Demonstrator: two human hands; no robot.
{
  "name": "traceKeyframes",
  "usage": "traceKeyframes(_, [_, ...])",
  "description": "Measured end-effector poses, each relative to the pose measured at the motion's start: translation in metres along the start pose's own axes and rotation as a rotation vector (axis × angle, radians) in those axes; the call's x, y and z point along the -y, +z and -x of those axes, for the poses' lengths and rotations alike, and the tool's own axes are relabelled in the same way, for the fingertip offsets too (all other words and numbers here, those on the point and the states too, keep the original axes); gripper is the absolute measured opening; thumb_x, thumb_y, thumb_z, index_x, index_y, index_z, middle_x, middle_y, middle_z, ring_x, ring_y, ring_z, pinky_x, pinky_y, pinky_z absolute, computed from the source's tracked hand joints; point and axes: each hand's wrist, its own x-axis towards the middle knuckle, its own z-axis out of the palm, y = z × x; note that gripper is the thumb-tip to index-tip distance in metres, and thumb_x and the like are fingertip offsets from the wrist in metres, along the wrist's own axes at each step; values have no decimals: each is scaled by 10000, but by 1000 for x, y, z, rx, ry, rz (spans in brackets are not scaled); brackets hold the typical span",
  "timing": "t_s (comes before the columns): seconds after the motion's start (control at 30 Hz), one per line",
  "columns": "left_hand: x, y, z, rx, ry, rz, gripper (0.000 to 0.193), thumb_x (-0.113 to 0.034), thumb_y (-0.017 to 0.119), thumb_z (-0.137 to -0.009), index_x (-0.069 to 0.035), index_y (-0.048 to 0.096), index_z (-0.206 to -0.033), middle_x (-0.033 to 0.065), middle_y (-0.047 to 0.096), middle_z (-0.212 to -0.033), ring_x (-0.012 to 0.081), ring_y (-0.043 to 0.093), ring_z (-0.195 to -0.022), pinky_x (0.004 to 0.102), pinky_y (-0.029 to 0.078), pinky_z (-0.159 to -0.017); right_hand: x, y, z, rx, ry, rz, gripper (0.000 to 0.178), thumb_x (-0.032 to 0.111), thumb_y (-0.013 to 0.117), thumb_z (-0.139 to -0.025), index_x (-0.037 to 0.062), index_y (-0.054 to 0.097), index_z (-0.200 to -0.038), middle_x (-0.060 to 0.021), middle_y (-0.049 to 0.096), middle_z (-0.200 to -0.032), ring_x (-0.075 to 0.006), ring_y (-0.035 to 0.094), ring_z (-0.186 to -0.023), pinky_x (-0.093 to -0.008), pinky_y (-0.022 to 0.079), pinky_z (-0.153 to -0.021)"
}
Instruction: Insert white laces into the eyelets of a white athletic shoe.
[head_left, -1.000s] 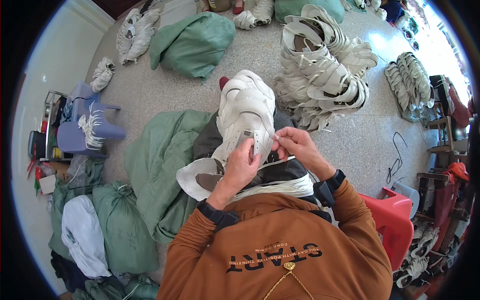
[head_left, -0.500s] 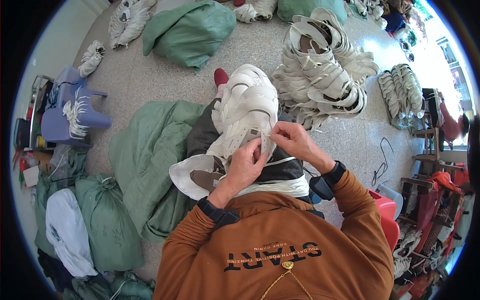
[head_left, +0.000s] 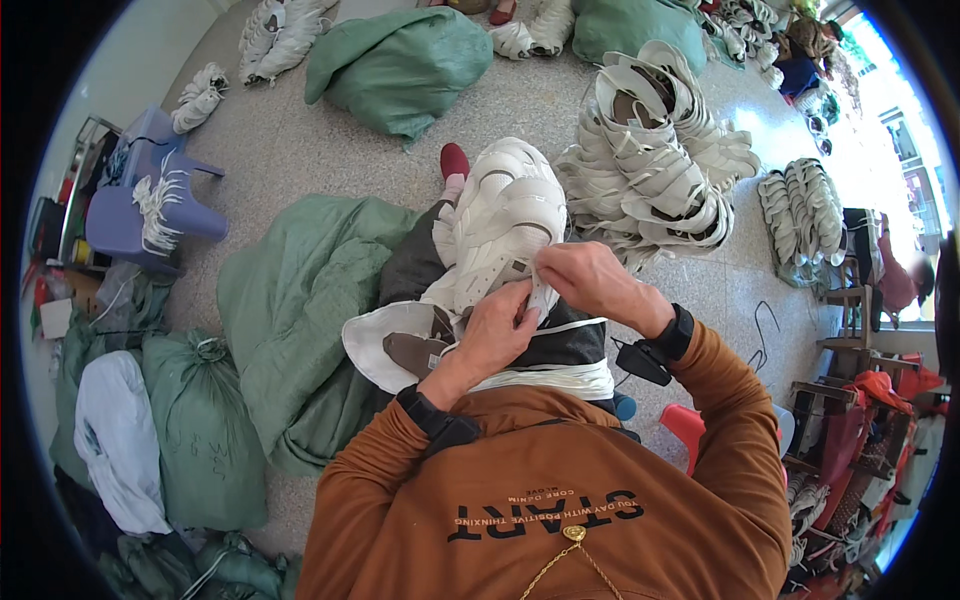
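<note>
A nested stack of white shoe uppers point(head_left: 508, 215) lies across my lap. My left hand point(head_left: 497, 325) is closed on the near upper, its thumb and fingers pinching the eyelet flap. Just right of it, my right hand point(head_left: 598, 283) is closed at the same flap, fingertips pressed together; what they hold is hidden. Another white upper with a brown inside point(head_left: 372, 350) sits to the left of my left wrist. A bundle of white laces point(head_left: 545, 381) crosses my waist, and a single white lace point(head_left: 575, 325) runs below my right hand.
A tall pile of white uppers point(head_left: 640, 165) stands ahead on the right. Green sacks point(head_left: 405, 70) lie ahead and at left, one a loose green cloth point(head_left: 310, 300) beside my leg. A purple stool point(head_left: 190, 215) bears white laces. A red stool point(head_left: 684, 428) is near my right elbow.
My right hand has turned and come a little closer to my left hand at the flap. My left hand keeps its pinch. The whole view has shifted slightly.
</note>
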Motion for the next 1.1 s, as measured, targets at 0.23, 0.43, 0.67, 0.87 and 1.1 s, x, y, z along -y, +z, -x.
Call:
traceKeyframes(0.23, [2, 1, 1, 56, 63, -62, 253, -79, 653, -876, 20, 578, -1096, 135, 563, -865, 224, 549, -680, 366, 457, -627, -8, 18, 9, -150, 124, -351, 55, 38, 615, -893, 7, 585, -926, -144, 622, -768, -287, 632, -676, -346, 511, -648])
traceKeyframes(0.43, [2, 1, 11, 108, -19, 82, 341, -83, 615, -930, 28, 559, -1247, 122, 637, -989, 185, 634, -808, 313, 523, -736, 4, 20, 11, -178, 59, -106, 160, 138, 635, -904, 8, 541, -895, -185, 634, -774, -414, 627, -742, -461, 483, -616])
traceKeyframes(0.67, [12, -3, 17, 34, -279, 423, 286, -107, 496, -1027, 50, 561, -1256, 106, 687, -1046, 142, 659, -868, 288, 544, -799, 15, 21, 7, -13, 102, 165, 226, 203, 614, -872, -2, 535, -823, -193, 603, -682, -428, 618, -667, -500, 477, -581])
traceKeyframes(0.87, [10, 7, 5, -76, -93, 38, 221, -126, 494, -1030, 54, 619, -1059, 102, 691, -835, 155, 646, -711, 304, 538, -677, 22, 16, 9, -7, 25, 152, 189, 197, 591, -840, 12, 576, -804, -212, 611, -634, -427, 633, -633, -509, 497, -583])
traceKeyframes(1.1, [-7, -59, 19, 136, -335, 696, 220, -186, 540, -1022, -30, 599, -877, 12, 588, -697, 125, 607, -639, 396, 498, -594, 10, 35, 16, -233, 322, -181, 269, 158, 664, -828, 9, 518, -998, -126, 535, -601, -268, 558, -533, -396, 437, -528])
